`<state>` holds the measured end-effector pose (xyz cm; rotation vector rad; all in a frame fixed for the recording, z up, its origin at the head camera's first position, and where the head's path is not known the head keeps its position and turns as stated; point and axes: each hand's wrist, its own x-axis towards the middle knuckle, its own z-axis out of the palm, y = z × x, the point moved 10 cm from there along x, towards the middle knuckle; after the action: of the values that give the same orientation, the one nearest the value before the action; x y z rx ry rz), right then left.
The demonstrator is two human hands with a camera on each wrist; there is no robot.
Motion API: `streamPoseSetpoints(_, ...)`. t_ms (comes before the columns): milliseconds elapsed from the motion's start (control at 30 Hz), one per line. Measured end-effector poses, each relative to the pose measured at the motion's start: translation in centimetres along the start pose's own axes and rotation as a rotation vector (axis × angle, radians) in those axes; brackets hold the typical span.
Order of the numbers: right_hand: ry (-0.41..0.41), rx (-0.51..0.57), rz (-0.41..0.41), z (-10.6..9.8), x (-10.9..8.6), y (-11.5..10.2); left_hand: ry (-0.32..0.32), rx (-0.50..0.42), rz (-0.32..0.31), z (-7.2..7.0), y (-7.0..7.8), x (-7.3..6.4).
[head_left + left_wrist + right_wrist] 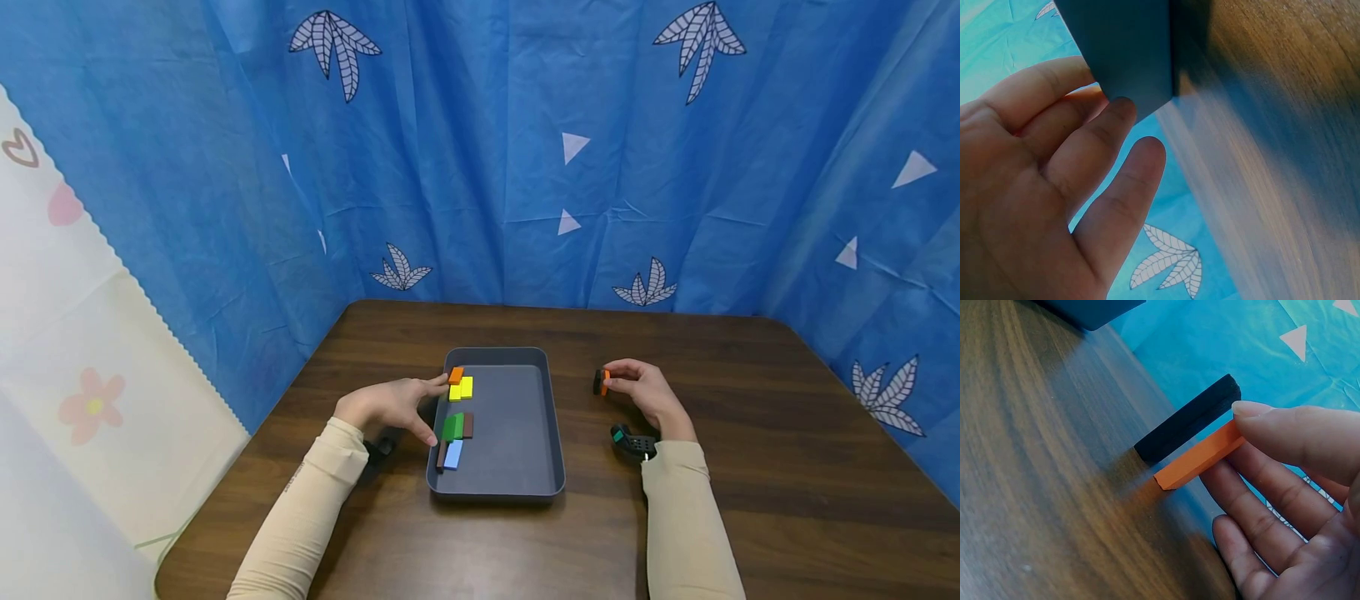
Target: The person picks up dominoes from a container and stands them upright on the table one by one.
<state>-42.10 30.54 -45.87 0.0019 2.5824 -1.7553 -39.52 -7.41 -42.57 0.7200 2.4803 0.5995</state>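
Observation:
My right hand (647,390) pinches an upright orange domino (1200,457) by its upper end, between the thumb and the fingers behind it. Just beside that one, a black domino (1188,419) stands on edge on the table. My left hand (393,406) is at the left wall of a dark grey tray (556,433), thumb and fingers spread along the rim. In the left wrist view, its fingertips meet the tray's outer side. Along the tray's inner left side lie dominoes: orange (456,375), yellow (467,387), green (453,427), brown (468,425) and light blue (453,454).
The brown wooden table (495,550) carries the tray near its middle. A blue curtain (480,167) with leaf prints hangs behind the far edge, and a pale flowered cloth (97,333) hangs at the left. Black wrist devices (633,442) sit under both forearms.

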Motion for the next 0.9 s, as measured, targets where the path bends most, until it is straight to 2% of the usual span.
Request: streamPoseSetpoints(900, -0.017, 0.029, -0.001, 0.12, -0.13, -0.08, -0.006, -0.007, 0.013, 0.01, 0.26, -0.22)
